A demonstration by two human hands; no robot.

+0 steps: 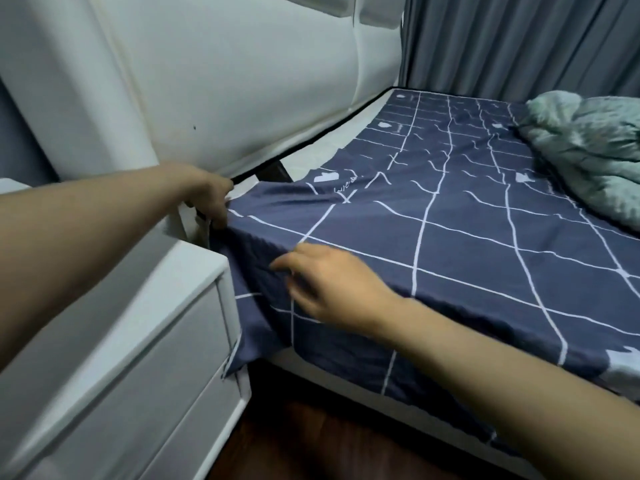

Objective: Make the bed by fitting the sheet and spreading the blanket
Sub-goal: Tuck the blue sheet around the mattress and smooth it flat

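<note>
Corner work first: my left hand [211,199] pinches the navy grid-patterned cotton sheet [450,244] at the mattress corner beside the white padded headboard [242,81]; I'd pull it down and under. My right hand [332,289], blurred, fingers loose, rests on the sheet. White bedside cabinet [145,341] crowds the gap; crumpled green fleece blanket [588,143] waits far side.

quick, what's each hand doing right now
Left hand: fingers curled, gripping the corner of the navy sheet by the headboard.
Right hand: open, blurred, fingers loosely spread over the sheet's edge; no clear grip.
</note>
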